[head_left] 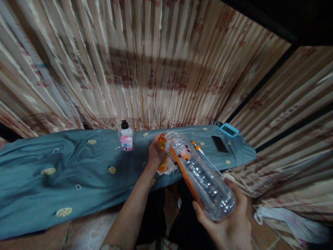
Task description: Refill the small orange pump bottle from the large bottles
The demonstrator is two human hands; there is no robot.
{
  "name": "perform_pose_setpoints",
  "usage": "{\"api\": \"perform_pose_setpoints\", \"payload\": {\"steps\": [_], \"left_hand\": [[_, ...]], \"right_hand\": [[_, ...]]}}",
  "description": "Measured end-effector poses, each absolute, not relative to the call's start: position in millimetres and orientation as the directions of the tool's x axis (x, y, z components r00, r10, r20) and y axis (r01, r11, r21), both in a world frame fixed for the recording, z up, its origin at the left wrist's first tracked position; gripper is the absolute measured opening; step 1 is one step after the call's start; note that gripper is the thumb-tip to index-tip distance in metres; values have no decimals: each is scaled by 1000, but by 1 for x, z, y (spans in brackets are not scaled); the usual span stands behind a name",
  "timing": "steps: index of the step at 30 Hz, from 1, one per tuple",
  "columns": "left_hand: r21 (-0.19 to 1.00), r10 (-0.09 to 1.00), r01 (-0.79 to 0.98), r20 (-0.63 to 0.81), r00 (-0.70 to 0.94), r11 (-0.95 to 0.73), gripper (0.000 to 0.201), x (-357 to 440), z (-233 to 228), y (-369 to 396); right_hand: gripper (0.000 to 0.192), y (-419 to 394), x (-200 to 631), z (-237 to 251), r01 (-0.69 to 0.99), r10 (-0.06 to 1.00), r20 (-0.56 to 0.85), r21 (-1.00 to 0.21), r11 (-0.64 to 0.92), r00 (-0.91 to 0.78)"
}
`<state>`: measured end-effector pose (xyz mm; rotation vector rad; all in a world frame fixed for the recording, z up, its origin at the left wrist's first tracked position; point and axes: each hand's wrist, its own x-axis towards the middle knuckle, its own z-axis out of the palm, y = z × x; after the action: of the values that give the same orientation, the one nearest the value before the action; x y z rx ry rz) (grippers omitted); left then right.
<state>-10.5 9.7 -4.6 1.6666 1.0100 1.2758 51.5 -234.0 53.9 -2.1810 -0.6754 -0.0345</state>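
My right hand [231, 217] grips a large clear plastic bottle [208, 184] with an orange label near its base. The bottle is tilted, its neck pointing up and left towards my left hand. My left hand [155, 151] is closed around an orange see-through container [162, 141], which meets the bottle's neck; whether the two are joined I cannot tell. Below that hand shows more orange with a whitish crinkled edge, partly hidden. Behind the bottle, an orange-and-white pump top [198, 148] with a long thin tube lies on the cloth.
A teal sheet with pineapple prints [85, 173] covers the narrow surface. On it stand a clear bottle with black cap and pink label [126, 137], a dark phone [220, 144] and a blue-framed digital clock [229, 130]. Patterned curtains [156, 69] hang behind; a white bag [288, 222] lies right.
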Motion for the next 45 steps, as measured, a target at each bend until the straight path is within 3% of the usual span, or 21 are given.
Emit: {"api": "perform_pose_setpoints", "payload": {"steps": [45], "left_hand": [[914, 913, 105, 371, 171, -391, 28, -9, -8, 11]], "right_hand": [[100, -233, 49, 58, 416, 458, 182, -770, -484, 870]]}}
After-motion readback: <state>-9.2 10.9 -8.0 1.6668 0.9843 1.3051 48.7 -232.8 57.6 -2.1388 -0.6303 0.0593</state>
